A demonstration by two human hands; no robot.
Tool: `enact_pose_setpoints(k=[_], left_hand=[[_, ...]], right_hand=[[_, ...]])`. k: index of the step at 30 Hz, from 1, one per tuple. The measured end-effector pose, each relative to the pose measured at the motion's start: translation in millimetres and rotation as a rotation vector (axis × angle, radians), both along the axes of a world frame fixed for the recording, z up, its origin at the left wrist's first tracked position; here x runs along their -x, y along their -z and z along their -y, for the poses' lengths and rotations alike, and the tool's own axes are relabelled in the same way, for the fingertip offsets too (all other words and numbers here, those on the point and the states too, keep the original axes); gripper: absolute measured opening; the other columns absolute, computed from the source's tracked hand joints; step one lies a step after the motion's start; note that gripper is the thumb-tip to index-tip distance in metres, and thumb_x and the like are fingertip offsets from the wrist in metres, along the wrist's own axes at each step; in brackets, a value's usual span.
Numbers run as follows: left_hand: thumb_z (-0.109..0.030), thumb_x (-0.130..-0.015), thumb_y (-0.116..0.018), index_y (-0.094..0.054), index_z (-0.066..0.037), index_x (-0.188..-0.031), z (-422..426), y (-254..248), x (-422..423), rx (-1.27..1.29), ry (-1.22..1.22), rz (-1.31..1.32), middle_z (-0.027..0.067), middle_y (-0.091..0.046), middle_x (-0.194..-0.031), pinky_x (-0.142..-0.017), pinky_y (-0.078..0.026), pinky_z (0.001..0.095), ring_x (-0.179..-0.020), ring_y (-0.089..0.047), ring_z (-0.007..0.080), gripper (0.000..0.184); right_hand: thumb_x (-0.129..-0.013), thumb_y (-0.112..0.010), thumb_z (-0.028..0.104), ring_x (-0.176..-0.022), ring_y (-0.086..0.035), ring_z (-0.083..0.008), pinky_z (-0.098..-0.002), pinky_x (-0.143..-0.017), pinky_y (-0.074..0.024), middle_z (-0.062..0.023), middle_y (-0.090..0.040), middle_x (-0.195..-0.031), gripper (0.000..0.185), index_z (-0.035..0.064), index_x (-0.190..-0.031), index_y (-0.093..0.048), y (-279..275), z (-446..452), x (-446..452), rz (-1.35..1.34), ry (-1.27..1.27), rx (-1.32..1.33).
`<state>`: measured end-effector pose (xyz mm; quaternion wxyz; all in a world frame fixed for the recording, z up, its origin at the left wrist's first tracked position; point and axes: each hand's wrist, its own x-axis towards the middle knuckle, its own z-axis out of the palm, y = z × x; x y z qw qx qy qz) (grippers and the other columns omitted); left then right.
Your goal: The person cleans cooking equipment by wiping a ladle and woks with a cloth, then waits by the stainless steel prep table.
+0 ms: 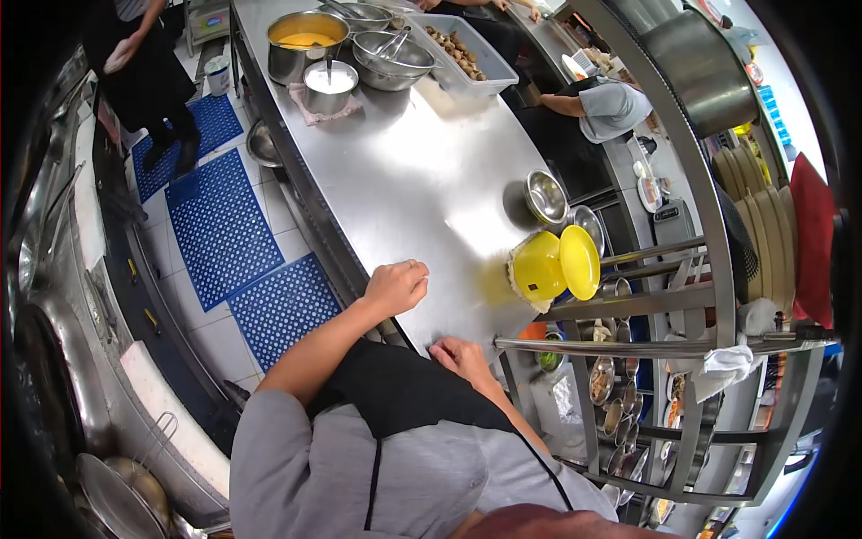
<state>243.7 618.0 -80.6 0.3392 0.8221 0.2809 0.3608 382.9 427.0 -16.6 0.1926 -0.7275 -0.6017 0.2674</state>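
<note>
My left hand [395,287] is loosely closed at the edge of the steel table [395,198], with no object visible in it. Lower down by the same edge, my right hand [462,359] has its fingers curled, partly out of sight, and no object shows in it. Nearest to the hands on the table is a yellow tub [539,267] on a pale cloth. A yellow round lid [580,262] leans beside it. Behind them are two steel bowls, the nearer-to-centre steel bowl [545,197] tilted.
At the far end stand a pot of orange liquid [307,45], a container of white contents [329,87], a mixing bowl [393,59] and a plastic bin [485,67] of brown pieces. Co-workers stand beyond. A steel rack [628,349] is at right; blue mats [223,225] cover the left floor.
</note>
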Motion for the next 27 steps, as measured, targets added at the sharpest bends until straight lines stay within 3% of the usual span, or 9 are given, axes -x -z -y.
enact_pose_setpoints(k=[9, 12, 13, 15, 17, 20, 22, 24, 27], left_hand=[[-0.013, -0.083, -0.067, -0.067, -0.007, -0.087, 1.6, 8.4, -2.9, -0.095, -0.07, 0.029, 0.0084, -0.069, -0.081, -0.057, -0.055, 0.0392, -0.066, -0.068, 0.0275, 0.007], [-0.013, -0.083, -0.068, -0.067, -0.006, -0.085, 0.3, 3.9, -1.0, -0.028, -0.047, 0.034, 0.0085, -0.069, -0.078, -0.057, -0.054, 0.0374, -0.064, -0.068, 0.0267, 0.007], [-0.013, -0.083, -0.068, -0.068, -0.006, -0.084, -0.1, 0.6, -1.5, 0.008, -0.032, 0.032, 0.0087, -0.069, -0.077, -0.056, -0.053, 0.0367, -0.064, -0.067, 0.0264, 0.008], [-0.015, -0.084, -0.069, -0.069, -0.005, -0.084, -1.8, -10.9, -8.7, 0.291, 0.047, 0.135, 0.0088, -0.068, -0.076, -0.056, -0.052, 0.0348, -0.063, -0.067, 0.0253, 0.01], [-0.016, -0.085, -0.07, -0.07, -0.004, -0.085, 2.5, -42.6, -22.5, 0.393, 0.207, 0.238, 0.0088, -0.068, -0.076, -0.058, -0.051, 0.0333, -0.063, -0.066, 0.0243, 0.012], [-0.018, -0.085, -0.071, -0.07, -0.005, -0.086, 35.5, -140.9, -45.9, 0.181, 0.575, 0.409, 0.0082, -0.068, -0.079, -0.06, -0.052, 0.034, -0.067, -0.067, 0.0233, 0.013], [-0.019, -0.084, -0.069, -0.068, -0.006, -0.087, 66.7, -183.7, -61.8, 0.071, 0.813, 0.511, 0.0082, -0.067, -0.082, -0.061, -0.052, 0.0369, -0.069, -0.067, 0.0256, 0.013], [-0.019, -0.084, -0.068, -0.065, -0.006, -0.085, 98.3, -207.9, -78.3, -0.099, 0.917, 0.676, 0.0092, -0.064, -0.08, -0.059, -0.051, 0.0401, -0.067, -0.065, 0.0292, 0.013], [-0.017, -0.085, -0.066, -0.062, -0.005, -0.08, 126.9, -229.6, -81.5, -0.168, 1.033, 0.651, 0.0104, -0.061, -0.075, -0.057, -0.049, 0.0424, -0.064, -0.062, 0.0317, 0.013]], right_hand=[[-0.091, -0.07, 0.027, -0.053, -0.057, -0.035, -0.0413, -0.051, -0.044, -0.0189, -0.058, -0.062, 0.033, 0.0005, -0.075, -0.061, 9.8, 7.3, -12.7, 0.047, 0.047, 0.031], [-0.093, -0.068, 0.022, -0.048, -0.055, -0.0242, -0.037, -0.05, -0.0419, -0.0146, -0.055, -0.058, 0.028, 0.0011, -0.076, -0.061, 13.5, 3.5, -13.4, -0.074, 0.115, -0.029], [-0.093, -0.065, 0.016, -0.055, -0.056, -0.0144, -0.0326, -0.051, -0.0428, -0.0084, -0.06, -0.064, 0.02, 0.0018, -0.08, -0.062, 12.2, 1.2, -16.8, -0.128, 0.107, 0.017], [-0.093, -0.063, 0.014, -0.064, -0.058, -0.0119, -0.03, -0.057, -0.0457, -0.0052, -0.064, -0.073, 0.015, 0.0017, -0.084, -0.063, 34.1, -4.7, -19.0, -0.459, 0.177, -0.114], [-0.093, -0.061, 0.009, -0.078, -0.061, -0.0101, -0.0269, -0.071, -0.05, -0.0022, -0.068, -0.087, 0.009, 0.001, -0.093, -0.065, 37.8, -14.2, -25.8, -0.755, 0.256, 0.03], [-0.098, -0.059, 0.009, -0.08, -0.06, -0.008, -0.0252, -0.069, -0.0485, -0.0029, -0.066, -0.091, 0.009, 0.003, -0.1, -0.065, 28.1, -46.3, -16.4, -0.92, 0.046, -0.007], [-0.1, -0.061, 0.021, -0.08, -0.059, -0.0071, -0.0246, -0.071, -0.0493, 0.0022, -0.064, -0.086, 0.016, 0.0047, -0.1, -0.064, -15.0, -89.5, 22.1, -1.142, -0.011, 0.252], [-0.103, -0.059, 0.028, -0.083, -0.057, -0.0062, -0.0225, -0.073, -0.0479, 0.0037, -0.062, -0.089, 0.022, 0.0065, -0.101, -0.063, -74.1, -105.8, 57.7, -1.261, -0.096, 0.447], [-0.102, -0.06, 0.03, -0.086, -0.057, -0.0063, -0.0219, -0.078, -0.0475, 0.0042, -0.061, -0.09, 0.024, 0.0064, -0.105, -0.063, -58.2, -132.8, 76.4, -1.33, -0.404, 0.557]])
